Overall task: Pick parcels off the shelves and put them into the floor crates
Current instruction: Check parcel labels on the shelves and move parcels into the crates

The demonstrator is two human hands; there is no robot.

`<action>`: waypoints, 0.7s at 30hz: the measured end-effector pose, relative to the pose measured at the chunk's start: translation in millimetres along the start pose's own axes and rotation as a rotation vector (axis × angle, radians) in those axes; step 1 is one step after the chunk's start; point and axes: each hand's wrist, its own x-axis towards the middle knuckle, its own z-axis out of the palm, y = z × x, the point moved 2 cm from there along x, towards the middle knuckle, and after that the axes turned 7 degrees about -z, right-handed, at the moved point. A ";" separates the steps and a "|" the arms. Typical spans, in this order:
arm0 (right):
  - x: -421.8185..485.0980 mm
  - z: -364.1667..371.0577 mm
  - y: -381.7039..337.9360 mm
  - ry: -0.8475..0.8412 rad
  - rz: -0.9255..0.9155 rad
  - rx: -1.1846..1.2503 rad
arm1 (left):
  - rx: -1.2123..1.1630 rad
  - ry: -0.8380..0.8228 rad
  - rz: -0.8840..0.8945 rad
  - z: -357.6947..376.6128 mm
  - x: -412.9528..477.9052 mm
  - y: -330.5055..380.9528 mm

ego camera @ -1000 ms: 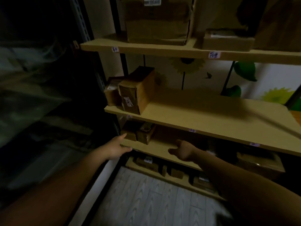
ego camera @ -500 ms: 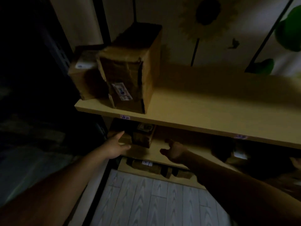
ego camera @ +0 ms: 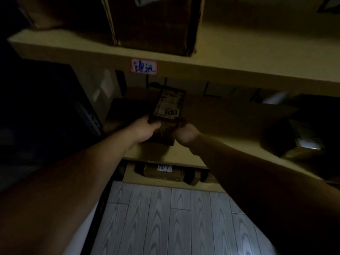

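A small brown cardboard parcel with a printed label on top sits at the front of the low wooden shelf. My left hand grips its left front corner, thumb on top. My right hand is closed on its right front corner. A second dark parcel stands just left of it on the same shelf. No crate is in view.
A large carton rests on the shelf above, whose edge carries a handwritten tag. More parcels lie at the right of the low shelf and on the bottom shelf. Grey plank floor lies below; a dark rack stands left.
My view has dropped and closed in on the low shelf. Both hands moved forward from the shelf edge and closed on the small parcel.
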 end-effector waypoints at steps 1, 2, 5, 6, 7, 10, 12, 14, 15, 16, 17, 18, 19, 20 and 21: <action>1.7 2.3 1.4 0.001 -0.018 0.034 | -0.013 -0.008 -0.011 5.3 2.4 -2.3; 2.6 2.9 6.1 0.036 -0.027 0.081 | -0.021 -0.003 -0.018 9.9 2.6 -3.2; -8.2 -4.5 26.3 0.131 0.021 0.327 | -0.064 -0.009 -0.019 26.0 -2.9 0.0; -13.8 -8.6 35.0 0.168 0.062 0.417 | -0.075 -0.022 -0.016 32.8 -7.6 2.1; -22.0 -12.6 43.0 0.192 0.098 0.453 | -0.093 -0.034 -0.019 40.3 -11.9 3.6; -41.7 -21.0 62.5 0.229 0.121 0.459 | -0.223 -0.099 -0.092 65.1 -26.4 7.5; -51.4 -23.4 69.8 0.238 0.082 0.489 | -0.336 -0.121 -0.133 77.6 -35.4 10.5; -61.7 -23.6 73.2 0.238 0.057 0.519 | -0.397 -0.132 -0.135 86.8 -43.3 10.5; -67.9 -23.0 73.7 0.233 0.052 0.512 | -0.414 -0.128 -0.120 90.5 -48.8 9.0; -76.4 -22.1 72.6 0.229 0.044 0.499 | -0.427 -0.122 -0.106 93.4 -56.3 7.4; -85.8 -21.1 71.8 0.228 0.039 0.471 | -0.445 -0.113 -0.094 95.4 -64.8 5.1; -97.3 -20.1 69.4 0.228 0.032 0.461 | -0.460 -0.111 -0.088 96.9 -75.0 2.5; -109.7 -19.0 66.8 0.219 0.030 0.464 | -0.473 -0.109 -0.083 97.6 -87.2 0.8; -123.2 -18.1 64.3 0.212 0.031 0.471 | -0.476 -0.109 -0.083 97.5 -101.9 0.7; -138.7 -18.1 61.3 0.203 0.036 0.467 | -0.475 -0.109 -0.085 97.0 -118.6 2.5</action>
